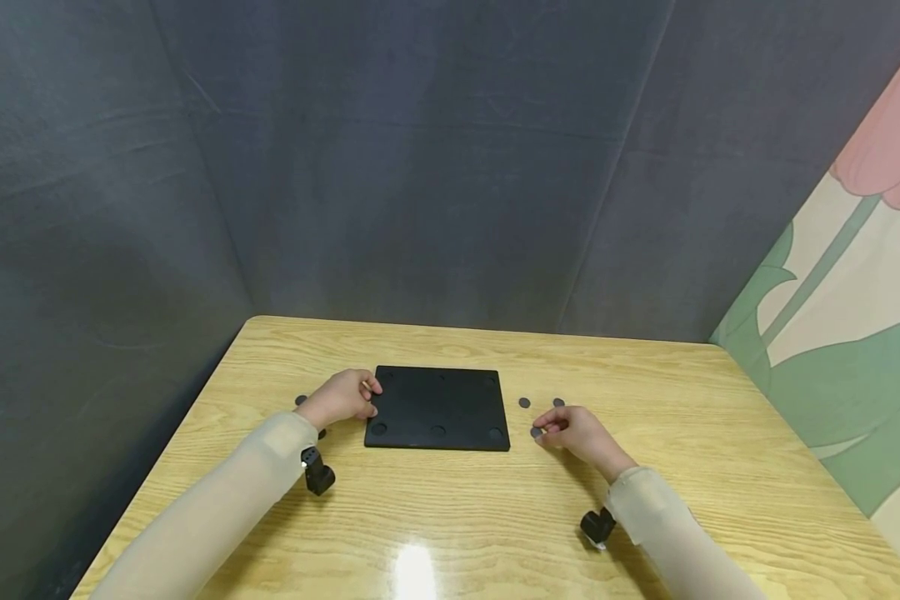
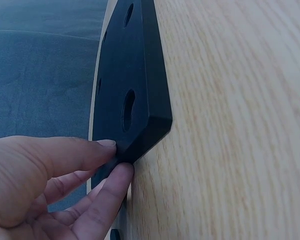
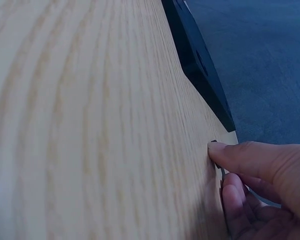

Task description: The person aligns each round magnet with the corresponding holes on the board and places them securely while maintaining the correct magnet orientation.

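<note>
A flat black rectangular board (image 1: pixel 442 408) with round recesses along its edges lies on the table. At its left edge my left hand (image 1: pixel 345 395) holds it, the thumb (image 2: pixel 92 152) on the top face and a finger against the side. To the right of the board, my right hand (image 1: pixel 579 432) has thumb and fingertips at a small dark disc (image 1: pixel 536 432) on the tabletop, seemingly pinching it. In the right wrist view the thumb covers much of that disc (image 3: pixel 213 142).
Two more dark discs, one nearer (image 1: pixel 524 402) and one farther from the board (image 1: pixel 558 402), lie beyond my right hand. Others, partly hidden, lie by my left wrist, including one disc (image 1: pixel 301 400). The wooden table (image 1: pixel 450 508) meets a dark curtain (image 1: pixel 420 167) behind.
</note>
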A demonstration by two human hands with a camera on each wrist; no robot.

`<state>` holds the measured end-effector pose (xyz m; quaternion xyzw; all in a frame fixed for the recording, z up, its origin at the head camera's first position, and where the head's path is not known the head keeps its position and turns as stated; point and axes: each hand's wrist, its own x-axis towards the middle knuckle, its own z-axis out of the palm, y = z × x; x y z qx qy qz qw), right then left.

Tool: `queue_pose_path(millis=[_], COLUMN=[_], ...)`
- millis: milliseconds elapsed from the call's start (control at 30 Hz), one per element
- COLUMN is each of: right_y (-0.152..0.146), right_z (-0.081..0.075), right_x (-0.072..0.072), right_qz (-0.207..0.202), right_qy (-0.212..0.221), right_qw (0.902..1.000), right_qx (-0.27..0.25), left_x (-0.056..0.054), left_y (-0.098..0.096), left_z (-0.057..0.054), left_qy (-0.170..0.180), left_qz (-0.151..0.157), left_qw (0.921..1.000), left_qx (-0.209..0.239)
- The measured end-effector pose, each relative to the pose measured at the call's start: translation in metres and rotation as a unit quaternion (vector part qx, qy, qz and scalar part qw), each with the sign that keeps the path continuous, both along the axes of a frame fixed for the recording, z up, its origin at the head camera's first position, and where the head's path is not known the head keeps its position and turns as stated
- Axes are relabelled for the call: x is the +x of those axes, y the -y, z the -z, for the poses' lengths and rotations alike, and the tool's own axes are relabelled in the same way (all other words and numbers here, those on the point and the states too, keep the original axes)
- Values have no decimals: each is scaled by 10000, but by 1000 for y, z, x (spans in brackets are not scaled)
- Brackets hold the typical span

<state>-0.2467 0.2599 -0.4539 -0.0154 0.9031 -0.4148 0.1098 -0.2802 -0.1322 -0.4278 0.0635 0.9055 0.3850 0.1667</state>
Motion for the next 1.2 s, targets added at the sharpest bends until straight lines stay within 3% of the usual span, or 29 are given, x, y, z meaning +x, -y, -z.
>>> queue_pose_path(millis=[600, 1200], right_y=[-1, 0], right_z=[2, -8], right_x=[1, -3], right_qz=[-75, -191], right_qy=[-67, -366], right_qw=[9999, 9991], right_qx=[96, 76], left_x=[0, 0], left_y=[0, -2], left_z=[2, 1], left_qy=[49, 64], left_qz=[-68, -60], left_qw=[10000, 10000], left_qx=[2, 15])
